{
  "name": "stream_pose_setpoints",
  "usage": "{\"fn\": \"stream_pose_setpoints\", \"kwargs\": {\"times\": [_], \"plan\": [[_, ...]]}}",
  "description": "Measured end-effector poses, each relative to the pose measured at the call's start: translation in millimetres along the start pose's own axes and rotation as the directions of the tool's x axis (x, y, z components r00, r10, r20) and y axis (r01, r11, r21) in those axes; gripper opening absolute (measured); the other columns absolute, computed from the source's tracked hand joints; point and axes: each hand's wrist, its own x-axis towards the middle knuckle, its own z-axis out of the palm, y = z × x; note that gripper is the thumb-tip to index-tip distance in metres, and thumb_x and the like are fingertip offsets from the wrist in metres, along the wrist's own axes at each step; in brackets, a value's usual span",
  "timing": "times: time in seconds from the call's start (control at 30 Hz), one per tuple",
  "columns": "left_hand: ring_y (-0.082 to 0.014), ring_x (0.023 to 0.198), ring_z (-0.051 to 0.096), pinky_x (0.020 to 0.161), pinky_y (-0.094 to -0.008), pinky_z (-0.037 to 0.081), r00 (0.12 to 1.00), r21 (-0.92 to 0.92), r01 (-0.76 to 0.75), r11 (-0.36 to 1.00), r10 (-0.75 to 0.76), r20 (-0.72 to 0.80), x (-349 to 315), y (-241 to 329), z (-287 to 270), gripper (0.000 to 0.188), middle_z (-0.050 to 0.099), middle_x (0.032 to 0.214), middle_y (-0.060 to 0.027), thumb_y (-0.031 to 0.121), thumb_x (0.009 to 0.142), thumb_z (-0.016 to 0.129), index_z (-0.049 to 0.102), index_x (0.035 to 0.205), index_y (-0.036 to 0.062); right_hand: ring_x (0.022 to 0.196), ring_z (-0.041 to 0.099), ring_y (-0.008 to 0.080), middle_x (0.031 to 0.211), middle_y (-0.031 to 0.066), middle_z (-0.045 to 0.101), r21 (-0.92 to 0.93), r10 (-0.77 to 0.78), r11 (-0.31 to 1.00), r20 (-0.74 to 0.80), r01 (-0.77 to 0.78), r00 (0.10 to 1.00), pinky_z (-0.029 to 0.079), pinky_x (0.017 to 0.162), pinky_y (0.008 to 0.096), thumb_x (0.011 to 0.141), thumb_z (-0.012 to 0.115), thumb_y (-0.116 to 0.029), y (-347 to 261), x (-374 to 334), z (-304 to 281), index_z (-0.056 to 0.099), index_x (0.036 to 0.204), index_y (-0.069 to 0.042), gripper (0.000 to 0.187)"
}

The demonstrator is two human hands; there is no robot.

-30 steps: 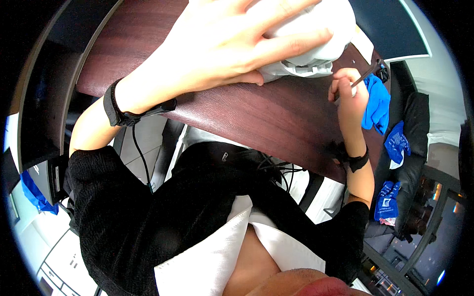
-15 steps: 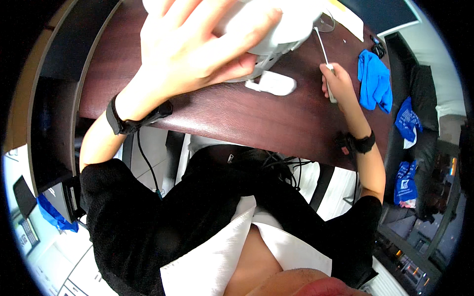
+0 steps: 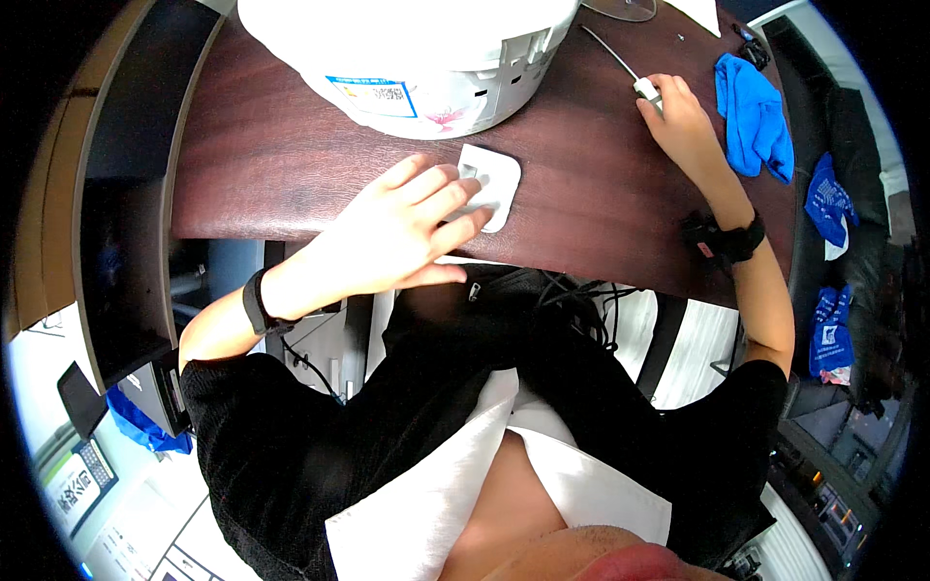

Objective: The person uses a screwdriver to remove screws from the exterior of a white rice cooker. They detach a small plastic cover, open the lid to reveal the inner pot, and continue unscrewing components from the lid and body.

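A big white rounded appliance [image 3: 436,82] with a flower print and a label stands at the far side of the desk, cut off by the top edge. In front of it lies a small white plastic cover [image 3: 501,184]. My left hand [image 3: 412,228] reaches over that cover with fingers apart; its fingertips overlap the near left part, and whether they touch it I cannot tell. On the right, my right hand [image 3: 683,121] is closed around the white handle of a screwdriver [image 3: 643,89]. The thin metal shaft points away and to the left, low over the desk.
The dark reddish-brown desk [image 3: 601,208] has its near edge just before my lap. A blue cloth [image 3: 753,121] lies right of my right hand, with a small black object [image 3: 751,46] behind it. Black cables [image 3: 572,300] hang below the edge. A dark panel [image 3: 136,194] rises at left.
My left hand has come off the appliance and down to the white cover. My right hand has moved slightly away, and the screwdriver now points further left. The whole view has shifted.
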Motion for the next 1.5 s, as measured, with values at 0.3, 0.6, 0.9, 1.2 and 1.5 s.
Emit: {"fn": "stream_pose_setpoints", "kwargs": {"times": [0.3, 0.6, 0.9, 1.2, 1.5], "plan": [[-0.0238, 0.087, 0.063, 0.065, -0.0326, 0.054, 0.999, -0.083, 0.038, 0.996, -0.038, -0.005, 17, 5, -1, 0.019, 0.061, 0.098, -0.009, 0.011, 0.082, 0.065, 0.062, 0.099, 0.0041, 0.102, 0.059, 0.0384, 0.109, 0.0185, 0.06, -0.069, 0.024, 0.997, 0.101, -0.017, 0.995, 0.049, 0.086, 0.0437, 0.083, 0.072, -0.032, -2, -15, -46, 0.056, 0.115, -0.002, 0.047], [-0.0257, 0.086, 0.066, 0.078, -0.0342, 0.054, 0.898, -0.723, 0.098, 0.683, -0.375, -0.232, 62, 22, -34, 0.014, 0.065, 0.095, -0.012, 0.005, 0.086, 0.067, 0.064, 0.099, 0.0, 0.095, 0.062, 0.023, 0.109, 0.0117, 0.061, 0.67, -0.288, 0.725, 0.08, 0.162, 0.954, 0.05, 0.08, 0.0325, 0.081, 0.075, -0.017, -113, -61, -106, 0.055, 0.114, -0.004, 0.041], [-0.0292, 0.106, 0.062, 0.085, -0.0383, 0.052, 0.804, 0.4, 0.185, 0.898, 0.095, -0.587, 26, -6, -96, 0.041, 0.067, 0.11, -0.007, 0.018, 0.067, 0.082, 0.068, 0.105, 0.0101, 0.063, 0.056, 0.0046, 0.07, -0.0026, 0.057, 0.687, 0.012, 0.689, 0.309, -0.232, 0.951, 0.044, 0.058, 0.0193, 0.098, 0.055, -0.03, 17, -15, -122, 0.062, 0.098, -0.007, 0.024], [-0.0288, 0.106, 0.062, 0.09, -0.0405, 0.051, 0.976, 0.514, 0.184, 0.838, -0.094, -0.197, 61, -35, -154, 0.065, 0.061, 0.12, -0.0144, 0.049, 0.074, 0.074, 0.061, 0.124, 0.0102, 0.062, 0.058, 0.0143, 0.071, 0.0031, 0.056, 0.268, 0.329, 0.889, 0.19, -0.371, 0.925, 0.047, 0.057, 0.0272, 0.09, 0.068, -0.028, 75, -1, -90, 0.045, 0.127, 0.004, 0.054], [-0.0396, 0.113, 0.056, 0.094, -0.0468, 0.049, 0.969, 0.361, 0.244, 0.9, -0.236, -0.067, 83, -28, -167, 0.077, 0.051, 0.13, -0.0214, 0.046, 0.07, 0.078, 0.052, 0.133, 0.0089, 0.074, 0.063, 0.0218, 0.079, 0.0101, 0.062, 0.268, -0.009, 0.962, 0.238, -0.057, 0.971, 0.05, 0.066, 0.0331, 0.085, 0.071, -0.036, -42, -1, -92, 0.055, 0.113, -0.001, 0.048]]}}
